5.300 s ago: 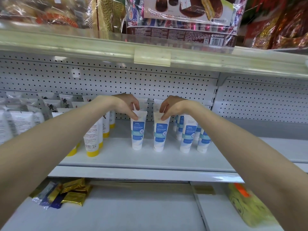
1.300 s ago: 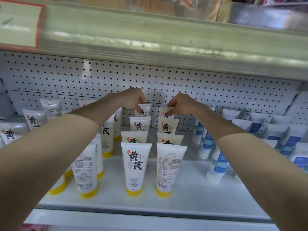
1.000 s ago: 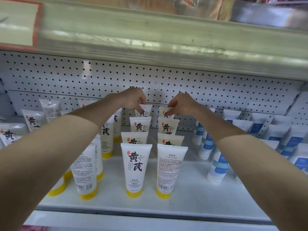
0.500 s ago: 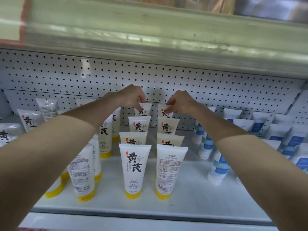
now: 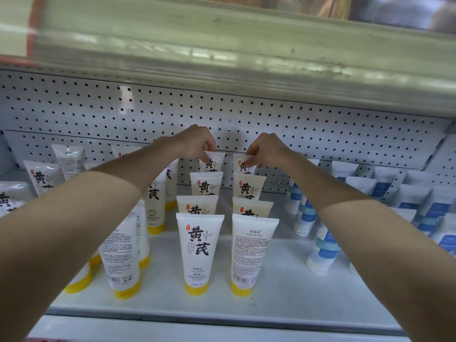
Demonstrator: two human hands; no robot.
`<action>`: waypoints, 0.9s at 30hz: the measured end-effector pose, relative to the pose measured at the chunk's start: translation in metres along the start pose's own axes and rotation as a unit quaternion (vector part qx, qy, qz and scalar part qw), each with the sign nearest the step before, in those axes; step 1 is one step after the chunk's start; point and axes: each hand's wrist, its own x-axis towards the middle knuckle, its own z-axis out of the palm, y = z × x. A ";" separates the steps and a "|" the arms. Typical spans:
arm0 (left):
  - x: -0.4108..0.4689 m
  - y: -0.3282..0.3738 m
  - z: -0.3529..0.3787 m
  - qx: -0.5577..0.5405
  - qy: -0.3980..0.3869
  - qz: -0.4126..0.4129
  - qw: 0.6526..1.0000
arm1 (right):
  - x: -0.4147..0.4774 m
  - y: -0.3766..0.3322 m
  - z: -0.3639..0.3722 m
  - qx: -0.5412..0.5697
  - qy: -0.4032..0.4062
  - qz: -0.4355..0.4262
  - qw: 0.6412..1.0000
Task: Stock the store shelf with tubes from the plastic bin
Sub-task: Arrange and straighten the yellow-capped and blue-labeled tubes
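Reaching to the back edge of the shelf point(image 5: 278, 294), the left hand point(image 5: 196, 141) pinches the top seam of the left back tube point(image 5: 218, 162), its fingers curled down and closed on the seam against the thumb. Just beside it, the right hand point(image 5: 270, 150) has its fingertips clamped on the top corner of the right back tube point(image 5: 239, 164). Both of these tubes stand upright, close to the pegboard wall point(image 5: 98, 112), and each is the last in a row of four yellow-capped tubes that runs from the back edge toward the front edge at the middle of the shelf. The front tube of the left row point(image 5: 199, 250) shows large black characters. The front tube of the right row point(image 5: 251, 253) shows small print and a barcode. More yellow-capped tubes point(image 5: 121, 257) stand toward the left edge, partly hidden behind the left forearm. Blue-and-white tubes point(image 5: 323, 245) crowd the right edge. The rim of the upper shelf point(image 5: 222, 58) crosses overhead, blurred.
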 end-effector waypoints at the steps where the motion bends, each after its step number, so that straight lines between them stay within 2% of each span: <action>1: 0.000 0.000 0.000 0.000 0.000 -0.001 1.000 | 0.000 0.000 0.000 0.001 0.000 0.001 1.000; 16: -0.003 -0.001 -0.002 -0.005 -0.024 -0.014 1.000 | -0.001 0.002 0.000 -0.025 -0.032 -0.012 0.999; 27: -0.030 0.010 -0.026 -0.027 0.014 -0.018 0.999 | -0.029 -0.013 -0.024 -0.030 -0.024 -0.018 0.999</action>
